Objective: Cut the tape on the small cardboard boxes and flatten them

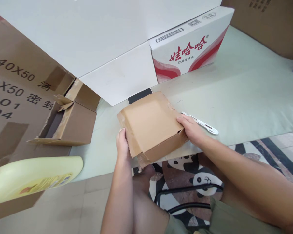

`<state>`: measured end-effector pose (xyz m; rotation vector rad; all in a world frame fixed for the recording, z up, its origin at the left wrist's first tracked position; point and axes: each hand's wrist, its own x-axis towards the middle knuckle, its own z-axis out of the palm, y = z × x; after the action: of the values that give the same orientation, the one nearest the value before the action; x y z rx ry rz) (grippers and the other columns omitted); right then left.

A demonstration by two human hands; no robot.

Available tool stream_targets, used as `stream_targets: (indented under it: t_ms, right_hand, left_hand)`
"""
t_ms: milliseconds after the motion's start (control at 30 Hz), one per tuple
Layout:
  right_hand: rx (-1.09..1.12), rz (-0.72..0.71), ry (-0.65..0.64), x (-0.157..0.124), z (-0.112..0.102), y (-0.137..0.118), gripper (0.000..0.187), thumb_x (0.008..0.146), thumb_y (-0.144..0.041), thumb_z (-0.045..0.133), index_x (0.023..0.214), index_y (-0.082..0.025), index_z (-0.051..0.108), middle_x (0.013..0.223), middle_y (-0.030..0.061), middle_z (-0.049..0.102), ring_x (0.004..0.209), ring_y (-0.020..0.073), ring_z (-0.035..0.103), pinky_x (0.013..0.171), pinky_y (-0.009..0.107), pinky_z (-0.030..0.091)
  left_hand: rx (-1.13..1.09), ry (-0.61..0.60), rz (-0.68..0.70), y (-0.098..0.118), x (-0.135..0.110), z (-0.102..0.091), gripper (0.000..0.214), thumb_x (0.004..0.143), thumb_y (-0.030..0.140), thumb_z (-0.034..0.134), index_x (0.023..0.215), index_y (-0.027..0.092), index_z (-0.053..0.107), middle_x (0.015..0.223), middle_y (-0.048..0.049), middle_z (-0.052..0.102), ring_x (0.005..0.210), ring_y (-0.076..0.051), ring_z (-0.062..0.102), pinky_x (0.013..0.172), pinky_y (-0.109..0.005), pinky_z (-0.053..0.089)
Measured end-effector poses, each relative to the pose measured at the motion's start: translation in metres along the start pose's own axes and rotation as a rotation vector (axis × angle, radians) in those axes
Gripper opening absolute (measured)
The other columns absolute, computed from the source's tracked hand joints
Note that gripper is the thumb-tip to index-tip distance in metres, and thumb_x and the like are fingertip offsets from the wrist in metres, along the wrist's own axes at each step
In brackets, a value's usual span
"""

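A small brown cardboard box (148, 120) is gripped between my two hands over the front edge of the pale green surface. My left hand (122, 143) closes on its left side, where torn tape and a rough flap edge show. On the right side, my right hand (191, 130) has its thumb on top near the corner and its other fingers hidden behind the box. Just beyond that hand lies a white utility knife (202, 124). Behind the box, a flat dark object (140, 95) shows in part, against a white panel.
A white and red carton (188, 55) stands at the back beside large white panels (88, 29). To the left are an opened brown box (73, 125), a large printed carton (12, 97) and a pale yellow bottle (36, 177). A patterned mat (185, 162) covers floor below.
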<state>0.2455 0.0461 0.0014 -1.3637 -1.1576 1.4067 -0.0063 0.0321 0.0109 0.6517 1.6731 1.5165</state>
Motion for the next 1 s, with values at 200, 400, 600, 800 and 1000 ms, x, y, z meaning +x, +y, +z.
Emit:
stream_targets:
  t_ms: [200,400,600,800,1000]
  right_hand:
    - [0.035,0.004,-0.011,0.000,0.000,0.000,0.025,0.084,-0.048,0.048,0.081,-0.027,0.061,0.094,0.0017,0.071,0.099,0.0270,0.061,0.093,0.042,0.044]
    - [0.041,-0.008,-0.012,0.000,0.002,0.000,0.024,0.084,-0.045,0.047,0.080,-0.028,0.063,0.095,0.0017,0.072,0.103,0.0277,0.061,0.095,0.044,0.043]
    - [-0.011,0.002,0.004,0.000,0.001,-0.001,0.025,0.085,-0.045,0.046,0.079,-0.028,0.063,0.095,0.0015,0.072,0.101,0.0270,0.062,0.094,0.041,0.044]
    - [-0.001,0.012,0.004,0.001,0.001,-0.001,0.025,0.084,-0.046,0.048,0.079,-0.027,0.063,0.094,0.0015,0.073,0.101,0.0278,0.062,0.095,0.042,0.044]
    - [0.055,0.001,-0.022,0.002,0.000,0.005,0.027,0.083,-0.049,0.049,0.081,-0.027,0.065,0.093,0.0009,0.073,0.101,0.0278,0.063,0.094,0.042,0.045]
  left_hand:
    - [-0.012,-0.009,-0.035,-0.005,0.003,-0.001,0.035,0.063,0.051,0.065,0.072,0.020,0.055,0.070,0.0011,0.057,0.066,-0.016,0.055,0.064,-0.029,0.045]
    - [-0.017,-0.059,-0.086,-0.008,-0.002,0.002,0.036,0.069,0.053,0.062,0.078,0.018,0.058,0.071,-0.0001,0.060,0.067,-0.017,0.058,0.064,-0.029,0.045]
    - [-0.027,-0.089,-0.095,-0.012,0.000,0.003,0.036,0.073,0.053,0.060,0.081,0.018,0.061,0.072,-0.0006,0.062,0.066,-0.017,0.059,0.064,-0.029,0.046]
    - [-0.018,-0.076,-0.067,-0.012,0.002,-0.001,0.035,0.074,0.051,0.061,0.081,0.017,0.062,0.075,-0.0014,0.064,0.071,-0.017,0.061,0.066,-0.028,0.046]
    - [-0.028,-0.076,-0.058,-0.012,0.001,-0.001,0.034,0.073,0.050,0.061,0.081,0.018,0.062,0.075,-0.0007,0.063,0.071,-0.017,0.060,0.067,-0.029,0.047]
